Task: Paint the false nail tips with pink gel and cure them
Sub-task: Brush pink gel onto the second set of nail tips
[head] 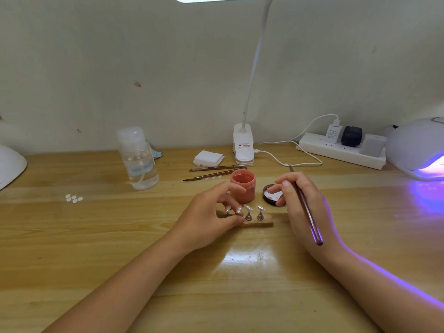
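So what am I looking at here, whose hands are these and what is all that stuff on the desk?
There is no machine: a person wears a camera on the head, looking down at their own hands. The left hand steadies a small wooden stand carrying false nail tips on metal pegs. The right hand holds a thin brush. Behind them sit an open jar of pink gel and its lid. On the right, a curing lamp glows purple. A clear bottle stands to the left.

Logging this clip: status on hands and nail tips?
Left hand steadying the nail stand. Right hand gripping brush. Nail tips mounted, look unpainted. Pink gel jar open, nothing obstructing.
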`<state>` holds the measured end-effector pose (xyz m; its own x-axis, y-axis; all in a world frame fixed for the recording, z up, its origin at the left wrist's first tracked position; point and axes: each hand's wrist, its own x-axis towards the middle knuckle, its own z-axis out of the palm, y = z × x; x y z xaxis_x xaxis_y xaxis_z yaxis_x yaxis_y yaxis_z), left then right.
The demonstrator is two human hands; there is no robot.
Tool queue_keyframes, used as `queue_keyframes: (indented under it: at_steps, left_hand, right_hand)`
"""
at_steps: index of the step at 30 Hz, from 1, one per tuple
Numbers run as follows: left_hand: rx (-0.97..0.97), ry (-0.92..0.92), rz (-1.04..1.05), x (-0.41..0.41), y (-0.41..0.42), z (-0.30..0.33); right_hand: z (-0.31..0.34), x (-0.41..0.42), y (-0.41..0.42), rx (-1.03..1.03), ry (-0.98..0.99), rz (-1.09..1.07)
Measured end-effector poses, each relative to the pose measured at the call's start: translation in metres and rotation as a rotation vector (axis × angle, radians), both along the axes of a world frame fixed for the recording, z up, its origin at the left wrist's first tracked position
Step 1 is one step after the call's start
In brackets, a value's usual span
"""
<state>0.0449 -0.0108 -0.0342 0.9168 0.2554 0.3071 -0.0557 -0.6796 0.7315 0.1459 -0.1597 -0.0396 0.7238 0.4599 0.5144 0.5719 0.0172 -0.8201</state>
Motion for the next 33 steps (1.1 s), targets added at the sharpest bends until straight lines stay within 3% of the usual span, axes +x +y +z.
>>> queue_keyframes:
  at_steps: [6,15,19,24,33]
  left_hand:
    - [0.241,-0.063,0.010,-0.003,-0.001,0.000]
    - [0.406,-0.136,0.002,-0.008,-0.003,-0.001]
    - [0.401,-0.347,0.047,-0.013,-0.007,0.003]
    - [0.125,-0.497,0.089,-0.021,-0.023,0.014]
    - [-0.400,-0.304,0.080,-0.022,-0.034,0.009]
  right_hand:
    - [-0.001,0.000,-0.001,0.006,-0.005,0.005]
    - [-0.001,0.000,-0.002,0.008,0.011,-0.002]
    - [-0.001,0.001,-0.001,0.019,0.024,0.001]
    - [-0.001,0.002,-0.002,0.042,0.021,-0.001]
    - [0.002,-0.002,-0.004,0.137,0.045,-0.012]
